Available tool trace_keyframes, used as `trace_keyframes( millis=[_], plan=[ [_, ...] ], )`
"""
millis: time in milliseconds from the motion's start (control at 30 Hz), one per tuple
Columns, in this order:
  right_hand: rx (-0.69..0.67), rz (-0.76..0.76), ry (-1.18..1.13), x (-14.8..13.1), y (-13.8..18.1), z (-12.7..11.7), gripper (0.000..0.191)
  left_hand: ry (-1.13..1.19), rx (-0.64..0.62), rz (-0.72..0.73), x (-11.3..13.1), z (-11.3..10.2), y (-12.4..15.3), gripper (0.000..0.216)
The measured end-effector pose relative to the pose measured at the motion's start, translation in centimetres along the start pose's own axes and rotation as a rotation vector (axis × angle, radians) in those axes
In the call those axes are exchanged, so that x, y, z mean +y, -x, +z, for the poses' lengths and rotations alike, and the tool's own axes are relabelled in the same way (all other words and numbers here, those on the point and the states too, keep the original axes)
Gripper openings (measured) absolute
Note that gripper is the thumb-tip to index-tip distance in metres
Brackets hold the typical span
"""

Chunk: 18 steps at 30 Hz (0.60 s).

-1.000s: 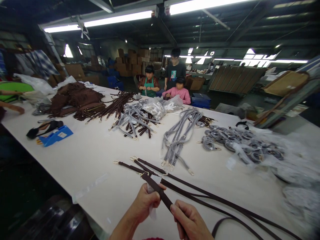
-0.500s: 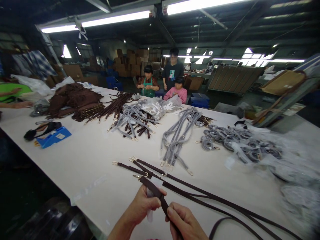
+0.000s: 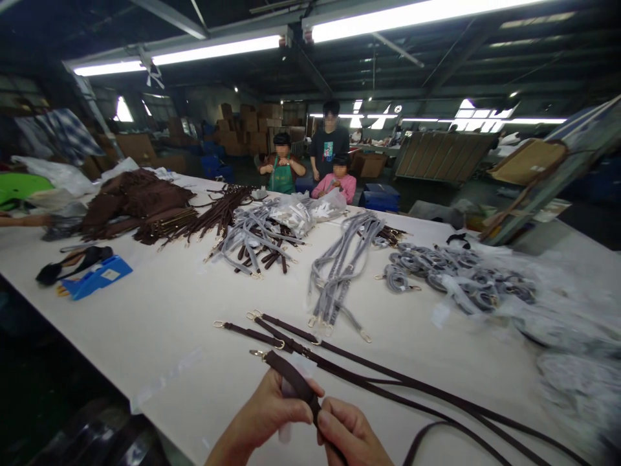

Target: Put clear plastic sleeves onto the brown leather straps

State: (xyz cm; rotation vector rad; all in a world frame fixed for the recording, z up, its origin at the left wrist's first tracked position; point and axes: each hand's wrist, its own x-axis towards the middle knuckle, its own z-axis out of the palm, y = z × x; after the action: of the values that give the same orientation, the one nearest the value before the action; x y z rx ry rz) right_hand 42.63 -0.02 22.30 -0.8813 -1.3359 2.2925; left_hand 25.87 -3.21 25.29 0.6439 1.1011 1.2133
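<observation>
A dark brown strap (image 3: 294, 380) with a gold clasp at its far end is held between both hands, low in the view. My left hand (image 3: 276, 411) is closed round it, thumb on top, with a piece of clear plastic under the strap. Just to the right, my right hand (image 3: 350, 430) pinches the same strap between thumb and fingers. Beyond them, several long brown straps (image 3: 369, 374) with gold rings lie on the table and run off to the lower right.
Plastic-wrapped grey straps (image 3: 339, 272) lie mid-table, with coiled ones (image 3: 451, 272) at right. At left are a blue tape dispenser (image 3: 99, 277) and a pile of brown pieces (image 3: 136, 204). Clear plastic bags (image 3: 577, 382) cover the right side. People sit and stand beyond the white table (image 3: 169, 317).
My hands have shifted slightly and stay closed on the strap, with the right hand nearer the left. The camera view has moved a little. Across the table, the person in the green apron has raised their hands.
</observation>
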Motion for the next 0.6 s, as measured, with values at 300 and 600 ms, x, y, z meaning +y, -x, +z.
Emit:
trace_keyframes(
  millis=[300, 600],
  plan=[
    [0.151, -0.106, -0.096, 0.4, -0.1, 1.4, 0.054, 0.000, 0.128, -0.004, -0.8, 0.9, -0.1, 0.032],
    [0.061, -0.175, -0.181, 0.8, -0.4, 1.1, 0.050, -0.007, 0.105, 0.001, -1.1, 0.8, 0.6, 0.031]
  ],
)
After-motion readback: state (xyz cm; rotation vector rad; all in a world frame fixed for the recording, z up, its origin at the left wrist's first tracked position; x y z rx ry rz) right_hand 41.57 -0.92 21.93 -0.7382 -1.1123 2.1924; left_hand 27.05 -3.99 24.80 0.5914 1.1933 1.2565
